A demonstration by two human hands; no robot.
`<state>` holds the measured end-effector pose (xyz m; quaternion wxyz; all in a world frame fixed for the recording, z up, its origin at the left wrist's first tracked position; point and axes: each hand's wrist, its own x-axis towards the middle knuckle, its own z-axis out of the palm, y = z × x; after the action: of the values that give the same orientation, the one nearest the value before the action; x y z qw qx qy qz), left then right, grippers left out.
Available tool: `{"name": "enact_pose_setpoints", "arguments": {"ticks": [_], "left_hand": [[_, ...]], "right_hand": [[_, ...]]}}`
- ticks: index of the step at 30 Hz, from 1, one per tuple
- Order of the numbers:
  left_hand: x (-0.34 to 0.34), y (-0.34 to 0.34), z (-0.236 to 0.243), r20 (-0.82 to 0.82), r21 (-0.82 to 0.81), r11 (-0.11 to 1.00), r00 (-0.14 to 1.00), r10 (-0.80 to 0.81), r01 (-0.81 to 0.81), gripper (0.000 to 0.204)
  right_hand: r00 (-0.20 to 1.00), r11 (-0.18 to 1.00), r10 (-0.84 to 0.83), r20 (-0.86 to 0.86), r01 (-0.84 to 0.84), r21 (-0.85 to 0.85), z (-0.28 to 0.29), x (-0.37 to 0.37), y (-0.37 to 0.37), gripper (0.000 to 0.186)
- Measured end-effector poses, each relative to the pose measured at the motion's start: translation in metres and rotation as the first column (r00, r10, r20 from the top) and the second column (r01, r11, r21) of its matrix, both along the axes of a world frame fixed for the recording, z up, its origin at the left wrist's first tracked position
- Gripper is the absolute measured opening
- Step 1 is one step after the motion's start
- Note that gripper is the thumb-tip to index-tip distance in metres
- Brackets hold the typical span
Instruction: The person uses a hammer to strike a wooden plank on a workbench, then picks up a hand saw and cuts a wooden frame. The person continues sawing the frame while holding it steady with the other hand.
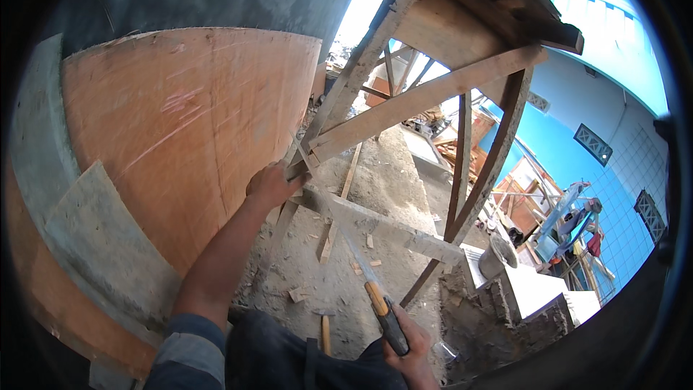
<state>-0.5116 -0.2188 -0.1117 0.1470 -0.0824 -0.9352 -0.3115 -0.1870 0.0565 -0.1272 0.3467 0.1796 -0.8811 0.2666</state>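
Observation:
At the lower end of a long slanted board [426, 101], my left hand [274, 186] is closed around the wood by a trestle-like timber frame [480, 166]. Low on the right, my right hand [413, 350] grips the straight wood-and-black handle of a hand saw [377, 297]. The saw's narrow blade is smeared by motion and points up and left toward the frame's lower crossbar [393, 225]; whether its tip touches wood I cannot tell. Between my legs and the frame lies a hammer [325, 334] with a wooden handle.
A large plywood sheet [188, 123] leans against the dark wall on the left. Wood scraps [298, 294] lie on the dusty ground. A grey bucket [497, 256] stands by pale blocks [538, 290] at right. Clothes [574, 220] hang near a blue wall.

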Motion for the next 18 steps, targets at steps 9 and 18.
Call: {"name": "enact_pose_setpoints", "arguments": {"ticks": [9,18], "left_hand": [[-0.006,0.005,0.028,0.093,-0.144,0.989,0.996,-0.018,0.031,0.068],[-0.001,0.011,0.023,0.112,-0.151,0.989,0.993,0.022,-0.005,0.056]], "right_hand": [[0.997,0.997,-0.01,0.078,0.004,0.078,0.002,0.032,0.026,0.061],[0.986,0.992,0.107,0.127,-0.114,0.053,0.017,-0.155,-0.046,0.081]]}}
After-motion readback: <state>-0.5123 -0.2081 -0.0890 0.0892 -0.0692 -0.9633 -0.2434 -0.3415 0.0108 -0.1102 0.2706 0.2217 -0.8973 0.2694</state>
